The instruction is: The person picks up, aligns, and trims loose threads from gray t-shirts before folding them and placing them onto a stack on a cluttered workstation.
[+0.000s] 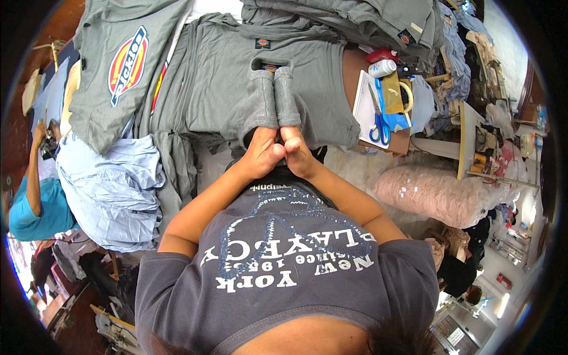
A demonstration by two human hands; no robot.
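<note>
Both of my hands are close together at the near edge of a layered stack of grey T-shirts [207, 77]. The fingers of my left hand [260, 155] go into the left half of a folded grey T-shirt [258, 105]. My right hand [297, 155] has its fingers in the right half, beside the left. Cloth hides most of the fingers, while both thumbs show outside it. The shirt's neck opening, with a small dark label inside, lies just beyond the two folded halves.
More grey shirts [355, 23] are piled at the back. A printed grey shirt [109, 65] and light blue cloth [109, 189] lie left. Blue scissors [379, 127], tape [406, 97] and a white bottle [383, 68] sit right, near a pink wrapped bundle [432, 192]. A person in teal [41, 207] works at far left.
</note>
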